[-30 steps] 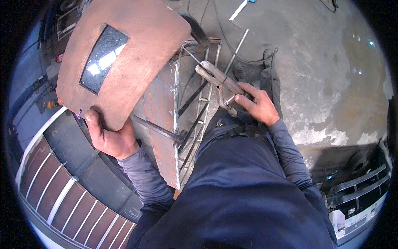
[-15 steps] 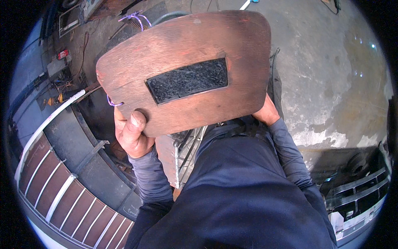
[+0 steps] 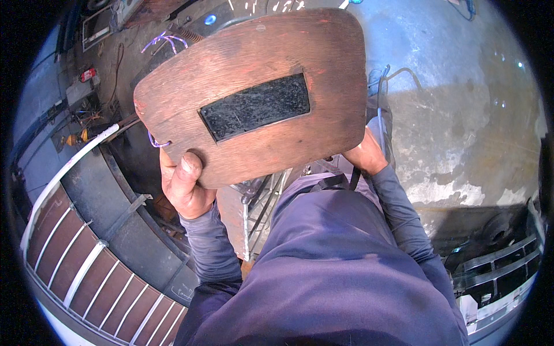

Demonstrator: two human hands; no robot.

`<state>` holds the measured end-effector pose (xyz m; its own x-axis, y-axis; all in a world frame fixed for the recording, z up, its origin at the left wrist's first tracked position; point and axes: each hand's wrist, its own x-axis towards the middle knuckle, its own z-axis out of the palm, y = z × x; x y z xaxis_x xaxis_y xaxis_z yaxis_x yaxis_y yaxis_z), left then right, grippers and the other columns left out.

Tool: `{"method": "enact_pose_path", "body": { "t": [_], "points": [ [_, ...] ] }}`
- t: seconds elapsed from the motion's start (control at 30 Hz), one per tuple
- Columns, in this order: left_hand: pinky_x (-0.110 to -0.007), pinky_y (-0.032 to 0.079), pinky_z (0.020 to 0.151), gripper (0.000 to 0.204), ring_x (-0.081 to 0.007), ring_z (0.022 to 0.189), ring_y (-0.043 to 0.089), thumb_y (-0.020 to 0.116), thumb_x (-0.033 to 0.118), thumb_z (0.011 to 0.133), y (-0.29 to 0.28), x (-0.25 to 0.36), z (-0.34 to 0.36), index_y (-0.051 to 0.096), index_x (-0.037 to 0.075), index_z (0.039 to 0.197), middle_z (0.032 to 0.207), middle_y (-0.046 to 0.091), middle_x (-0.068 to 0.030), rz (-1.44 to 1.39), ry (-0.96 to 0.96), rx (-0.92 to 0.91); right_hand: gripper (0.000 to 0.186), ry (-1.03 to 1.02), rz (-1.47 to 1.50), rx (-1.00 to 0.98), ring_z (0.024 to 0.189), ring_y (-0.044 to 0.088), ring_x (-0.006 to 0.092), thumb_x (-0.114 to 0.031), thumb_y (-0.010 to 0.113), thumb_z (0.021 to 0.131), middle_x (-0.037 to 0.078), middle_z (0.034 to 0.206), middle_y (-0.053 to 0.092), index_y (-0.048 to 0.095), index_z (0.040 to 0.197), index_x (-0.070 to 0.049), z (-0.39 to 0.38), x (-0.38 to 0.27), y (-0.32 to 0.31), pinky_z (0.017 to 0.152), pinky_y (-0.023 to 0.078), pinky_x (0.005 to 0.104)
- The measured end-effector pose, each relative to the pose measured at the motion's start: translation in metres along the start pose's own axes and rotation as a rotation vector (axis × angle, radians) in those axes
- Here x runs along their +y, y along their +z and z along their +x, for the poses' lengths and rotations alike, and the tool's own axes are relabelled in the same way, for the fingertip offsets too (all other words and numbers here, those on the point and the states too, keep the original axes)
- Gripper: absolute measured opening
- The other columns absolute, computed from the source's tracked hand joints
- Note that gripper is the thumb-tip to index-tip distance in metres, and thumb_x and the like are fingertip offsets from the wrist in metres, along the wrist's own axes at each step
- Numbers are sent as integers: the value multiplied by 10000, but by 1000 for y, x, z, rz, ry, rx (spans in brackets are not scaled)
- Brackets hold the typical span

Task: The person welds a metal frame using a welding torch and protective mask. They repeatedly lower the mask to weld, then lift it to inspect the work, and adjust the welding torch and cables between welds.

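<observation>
My left hand [image 3: 187,183] grips the lower left corner of a wooden welding shield [image 3: 259,155], its thumb on the front face. A dark rectangular glass [image 3: 255,106] sits in the shield's middle, tilted up to the right. Purple cord [image 3: 158,142] is tied through the left edge. Only the wrist and back of my right hand [image 3: 367,153] show, below the shield's lower right edge. Its fingers, and anything in them, are hidden behind the board. Bright streaks like sparks and a blue glow show past the shield's upper edge.
A curved metal frame with white bars [image 3: 98,251] lies at the lower left. Cables and clutter, with a small red item [image 3: 88,75], are at the upper left. Grey concrete floor [image 3: 450,132] spreads at the right. Metal rails [image 3: 496,265] stand at the lower right.
The shield has shifted slightly left and up, in my left hand. My right hand has moved a little left. Blue-white light now falls on the floor and my clothes, and bright streaks have appeared at the top.
</observation>
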<state>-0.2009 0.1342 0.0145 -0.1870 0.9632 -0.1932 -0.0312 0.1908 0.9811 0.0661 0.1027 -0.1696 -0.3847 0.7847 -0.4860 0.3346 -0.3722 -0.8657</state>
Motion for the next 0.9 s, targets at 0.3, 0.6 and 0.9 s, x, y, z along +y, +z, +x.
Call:
{"method": "enact_pose_path", "body": {
  "t": [0.3,0.6,0.9],
  "points": [
    [-441,469,953,460,-284,1147,559,526,269,954,-9,2,0,452,23,1335,1241,569,-118,-126,85,146,515,-12,151,111,1139,581,358,-318,668,840,232,1202,608,581,1216,24,-8,1,1,950,451,385],
    [-439,486,950,470,-256,1119,590,573,313,930,-17,17,18,490,48,1309,1224,592,-108,-267,179,377,536,-77,70,145,1159,563,383,-327,659,846,268,1214,588,573,1209,57,-6,4,4,972,435,396],
    [-444,493,933,426,-274,1098,603,554,285,943,-10,9,12,504,28,1280,1196,608,-123,-236,132,276,512,-78,80,106,1175,556,375,-298,661,853,267,1204,594,568,1220,47,-3,5,4,987,420,393]
  ]
}}
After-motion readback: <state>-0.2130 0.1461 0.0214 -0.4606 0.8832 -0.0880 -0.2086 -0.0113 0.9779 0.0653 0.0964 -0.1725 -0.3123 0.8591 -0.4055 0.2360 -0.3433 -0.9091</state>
